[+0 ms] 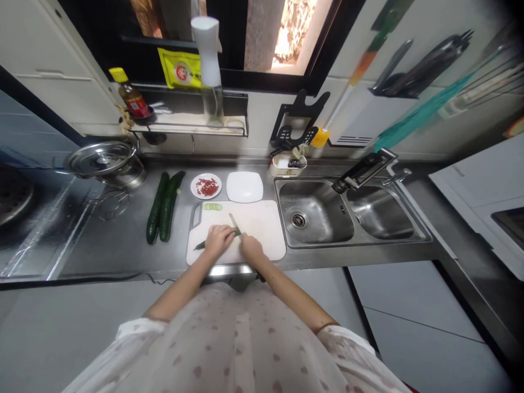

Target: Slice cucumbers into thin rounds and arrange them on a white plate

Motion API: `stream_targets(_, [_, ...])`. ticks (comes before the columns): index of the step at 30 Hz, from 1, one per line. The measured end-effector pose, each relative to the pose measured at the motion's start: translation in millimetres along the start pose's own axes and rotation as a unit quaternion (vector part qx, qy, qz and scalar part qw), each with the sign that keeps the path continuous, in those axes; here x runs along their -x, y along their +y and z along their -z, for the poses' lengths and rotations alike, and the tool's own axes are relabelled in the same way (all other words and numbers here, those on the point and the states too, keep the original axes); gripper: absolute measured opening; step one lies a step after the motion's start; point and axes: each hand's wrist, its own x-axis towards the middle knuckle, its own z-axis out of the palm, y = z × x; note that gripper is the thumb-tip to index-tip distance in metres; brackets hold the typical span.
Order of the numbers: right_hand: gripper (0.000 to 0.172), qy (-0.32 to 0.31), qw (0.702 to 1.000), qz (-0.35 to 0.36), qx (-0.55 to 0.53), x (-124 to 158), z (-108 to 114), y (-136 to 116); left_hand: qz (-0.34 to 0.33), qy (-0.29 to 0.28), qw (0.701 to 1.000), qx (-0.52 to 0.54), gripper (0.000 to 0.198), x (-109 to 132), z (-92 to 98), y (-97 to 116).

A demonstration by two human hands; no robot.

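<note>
My left hand (220, 239) is closed over a dark green cucumber piece (200, 246) that lies on the white cutting board (266, 218). Its tapered end sticks out to the left of my fingers. In my right hand (250, 248) is a knife (234, 221), its blade pointing away from me and resting at the cucumber's right end, close to my left fingertips. The knife's handle is hidden in my fist. Several pale cucumber slices (212, 207) lie in a row at the board's upper left corner.
Two whole cucumbers (160, 210) lie left of the board. Behind it stand a plate of chopped red pieces (207, 186) and a white square plate (244, 186). A double sink (315, 213) with a faucet (364, 170) is on the right. A steel pot (123, 173) stands at the left.
</note>
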Motion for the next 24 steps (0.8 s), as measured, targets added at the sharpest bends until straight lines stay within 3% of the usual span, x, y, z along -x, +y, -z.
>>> stream_targets(8, [0.034, 0.006, 1.000, 0.014, -0.021, -11.0, 6.4, -3.8, 0.000, -0.001, 1.000, -0.002, 0.025, -0.6, 0.6, 1.1])
stream_targets(24, [0.027, -0.022, 0.999, -0.025, 0.021, 29.3, -7.2, 11.3, -0.002, 0.019, 1.000, 0.002, 0.025, 0.1, -2.1, 2.0])
